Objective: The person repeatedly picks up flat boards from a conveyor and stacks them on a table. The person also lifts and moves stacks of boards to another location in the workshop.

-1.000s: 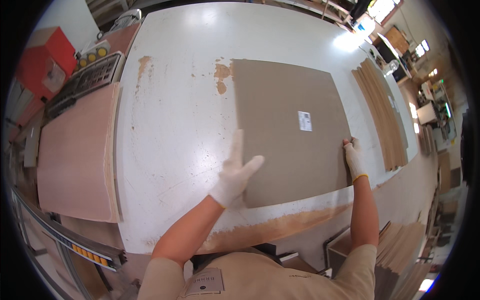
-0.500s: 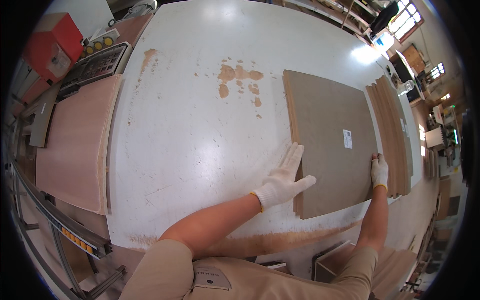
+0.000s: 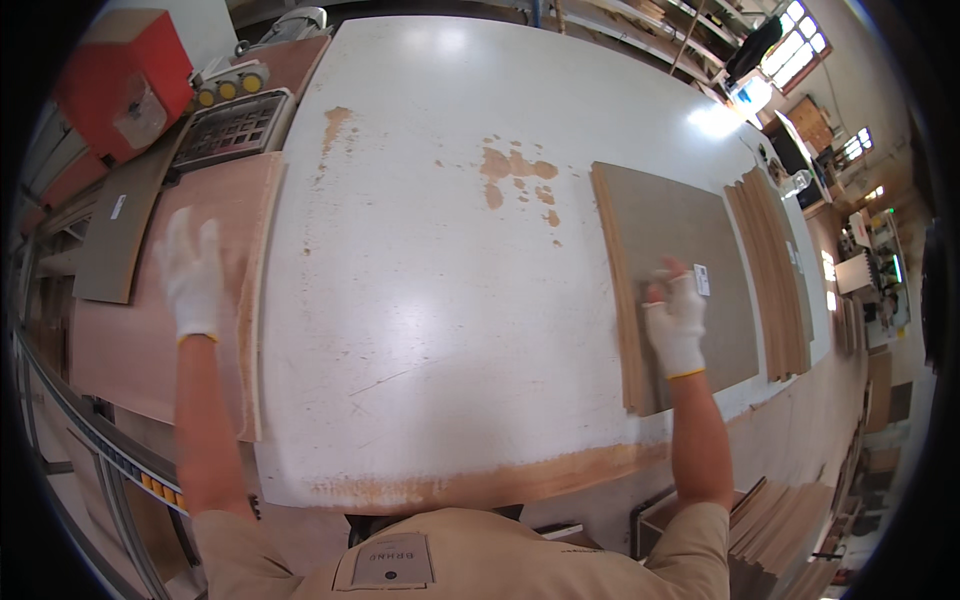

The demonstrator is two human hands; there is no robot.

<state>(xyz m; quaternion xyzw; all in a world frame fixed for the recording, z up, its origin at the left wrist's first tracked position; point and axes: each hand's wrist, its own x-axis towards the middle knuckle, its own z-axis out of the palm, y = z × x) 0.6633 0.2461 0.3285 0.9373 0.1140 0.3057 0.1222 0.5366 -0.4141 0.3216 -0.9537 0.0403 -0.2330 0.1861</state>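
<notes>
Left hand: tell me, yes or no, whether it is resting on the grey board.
No, the left hand is over the reddish plywood sheet, while the right hand presses the grey board.

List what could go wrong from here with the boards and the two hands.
1. The grey board stack reaches the table's near edge; a push from the right hand resting on it might tip it off.
2. The left hand, blurred, is over the reddish sheets; those overhang the table's left side and might slide if pressed.
3. The glove leaves fingertips bare, so board edges might nick them.
</notes>
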